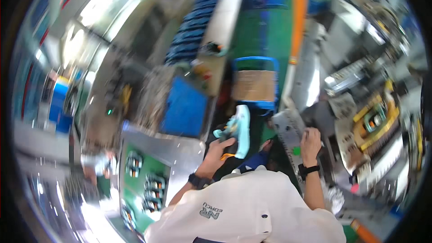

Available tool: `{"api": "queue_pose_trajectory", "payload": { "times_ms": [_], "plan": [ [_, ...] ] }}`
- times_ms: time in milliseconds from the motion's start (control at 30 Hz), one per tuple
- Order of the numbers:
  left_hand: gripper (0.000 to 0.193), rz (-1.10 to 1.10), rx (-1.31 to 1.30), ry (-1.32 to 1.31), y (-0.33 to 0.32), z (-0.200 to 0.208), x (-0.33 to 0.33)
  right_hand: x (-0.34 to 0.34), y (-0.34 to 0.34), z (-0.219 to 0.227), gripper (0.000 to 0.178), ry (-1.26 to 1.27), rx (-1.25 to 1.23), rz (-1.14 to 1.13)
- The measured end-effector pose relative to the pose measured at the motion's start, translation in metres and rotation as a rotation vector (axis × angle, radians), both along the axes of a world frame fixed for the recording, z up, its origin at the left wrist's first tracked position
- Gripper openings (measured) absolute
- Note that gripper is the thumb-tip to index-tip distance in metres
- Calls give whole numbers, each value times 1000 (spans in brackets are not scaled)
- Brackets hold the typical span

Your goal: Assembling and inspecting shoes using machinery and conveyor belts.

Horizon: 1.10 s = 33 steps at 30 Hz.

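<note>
My left hand (pixel 217 155) is closed on a shoe (pixel 243 130) with a thick pale turquoise sole and an orange part near my fingers. The shoe stands on edge in front of my body, its sole turned to the right. My right hand (pixel 310 143) is at the edge of a metal machine plate (pixel 288 128), fingers curled; whether anything is inside them is hidden. Beyond that hand, a yellow frame (pixel 363 139) on the machine surrounds a dark and teal object (pixel 374 119) resembling the shoe. Motion blurs some details.
On my left, a metal-edged table (pixel 186 148) with a green top bears several similar shoes (pixel 154 191). A blue panel (pixel 184 108) stands beyond it. Ahead are a blue-framed cart (pixel 255 58) carrying a brown board (pixel 254 85), a green floor (pixel 245 36) and an orange pole (pixel 298 18).
</note>
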State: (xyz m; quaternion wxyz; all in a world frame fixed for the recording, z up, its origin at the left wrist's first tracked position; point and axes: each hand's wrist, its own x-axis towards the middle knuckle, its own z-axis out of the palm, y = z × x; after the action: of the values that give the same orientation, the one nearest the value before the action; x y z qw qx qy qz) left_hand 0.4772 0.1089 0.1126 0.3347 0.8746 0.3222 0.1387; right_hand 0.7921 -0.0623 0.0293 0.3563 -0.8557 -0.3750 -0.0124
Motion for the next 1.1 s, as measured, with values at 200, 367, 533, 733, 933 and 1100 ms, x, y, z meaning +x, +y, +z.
{"api": "queue_pose_trajectory", "payload": {
  "times_ms": [200, 367, 533, 733, 933, 1100],
  "plan": [
    [23, 871, -1283, -544, -37, 24, -36, 6, 3, -127, 12, -69, -91, 195],
    [29, 1120, -1232, -748, -49, -18, -128, 8, 6, -122, 13, -70, -6, 173],
    [28, 1473, -1065, -982, -42, -62, -233, -3, 105, -24, 14, 1, 139, 258],
    [34, 1802, -882, -987, 14, -119, -372, -146, 301, 229, 14, -248, 463, 782],
    [37, 1827, -401, -802, 41, -236, -512, -385, 469, 405, 25, -818, 558, 1268],
    [71, 2066, -112, -27, 68, -264, -521, -580, 614, 467, 47, -1275, 459, 1455]
  ]
}}
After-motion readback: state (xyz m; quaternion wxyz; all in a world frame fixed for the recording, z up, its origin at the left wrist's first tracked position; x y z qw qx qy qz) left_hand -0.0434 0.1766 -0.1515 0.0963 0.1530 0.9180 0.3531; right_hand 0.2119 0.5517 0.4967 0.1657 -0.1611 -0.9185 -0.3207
